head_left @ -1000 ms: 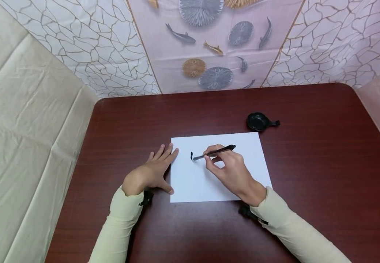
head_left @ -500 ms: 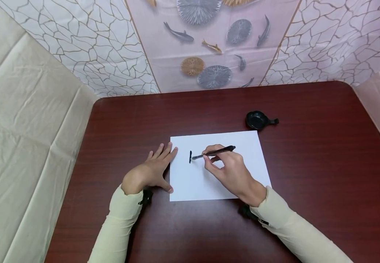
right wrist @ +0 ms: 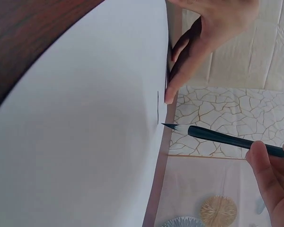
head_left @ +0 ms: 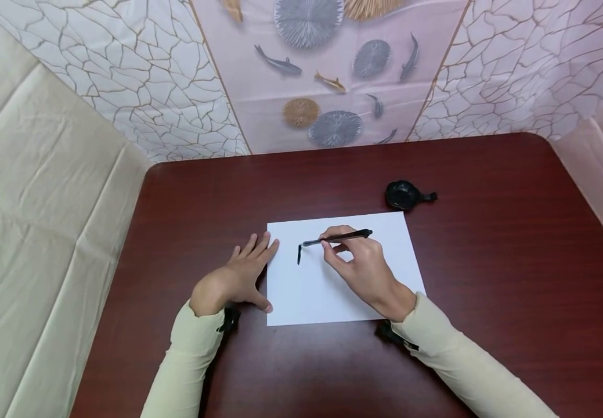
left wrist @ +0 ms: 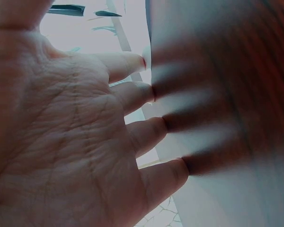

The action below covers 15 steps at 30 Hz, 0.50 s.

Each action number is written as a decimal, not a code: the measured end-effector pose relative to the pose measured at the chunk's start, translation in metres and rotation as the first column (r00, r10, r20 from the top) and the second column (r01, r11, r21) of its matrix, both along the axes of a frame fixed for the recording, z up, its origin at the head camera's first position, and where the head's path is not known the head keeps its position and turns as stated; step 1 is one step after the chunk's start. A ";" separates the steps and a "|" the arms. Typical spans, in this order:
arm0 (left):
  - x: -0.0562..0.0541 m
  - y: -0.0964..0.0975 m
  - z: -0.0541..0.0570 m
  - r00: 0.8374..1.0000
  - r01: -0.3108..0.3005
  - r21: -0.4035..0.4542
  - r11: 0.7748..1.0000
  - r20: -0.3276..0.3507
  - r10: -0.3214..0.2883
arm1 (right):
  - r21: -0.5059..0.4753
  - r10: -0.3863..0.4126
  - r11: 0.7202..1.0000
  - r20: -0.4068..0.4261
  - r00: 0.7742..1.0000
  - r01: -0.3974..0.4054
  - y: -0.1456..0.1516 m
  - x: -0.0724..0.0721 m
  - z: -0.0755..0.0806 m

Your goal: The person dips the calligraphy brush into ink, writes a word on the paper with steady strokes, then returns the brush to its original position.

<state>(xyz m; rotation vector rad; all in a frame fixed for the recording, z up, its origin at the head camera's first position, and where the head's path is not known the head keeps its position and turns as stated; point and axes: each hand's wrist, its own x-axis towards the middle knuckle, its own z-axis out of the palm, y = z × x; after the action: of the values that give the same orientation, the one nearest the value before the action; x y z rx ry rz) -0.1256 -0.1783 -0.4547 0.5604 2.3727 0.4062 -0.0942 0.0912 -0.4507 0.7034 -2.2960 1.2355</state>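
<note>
A white sheet of paper lies on the dark red table, with one short black stroke in its upper left part. My right hand pinches a dark-handled ink brush between thumb and fingers over the paper. The brush's dark tip is close to the upper end of the stroke; whether it touches the paper I cannot tell. Fingers spread, my left hand rests at the paper's left edge, with fingertips and thumb tip on or beside that edge. In the left wrist view its palm and straight fingers show.
Beyond the paper's upper right corner stands a small black pan-shaped dish with a short handle. Behind the table hangs a patterned cloth, and a cream cloth hangs at the left.
The black stroke has grown longer downward. The brush tip has since risen from beside the stroke to near its upper end. My left hand stays at the paper's edge.
</note>
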 end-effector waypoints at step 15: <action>0.003 0.001 -0.002 1.000 0.000 0.010 1.000 -0.023 0.000 | 0.015 -0.008 1.000 0.005 1.000 0.008 0.001 0.003 -0.001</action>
<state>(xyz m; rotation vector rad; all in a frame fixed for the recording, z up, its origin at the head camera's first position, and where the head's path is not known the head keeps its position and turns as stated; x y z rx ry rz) -0.1228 -0.1774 -0.4568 0.5721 2.3936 0.4135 -0.0915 0.0924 -0.4516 0.6968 -2.3122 1.2186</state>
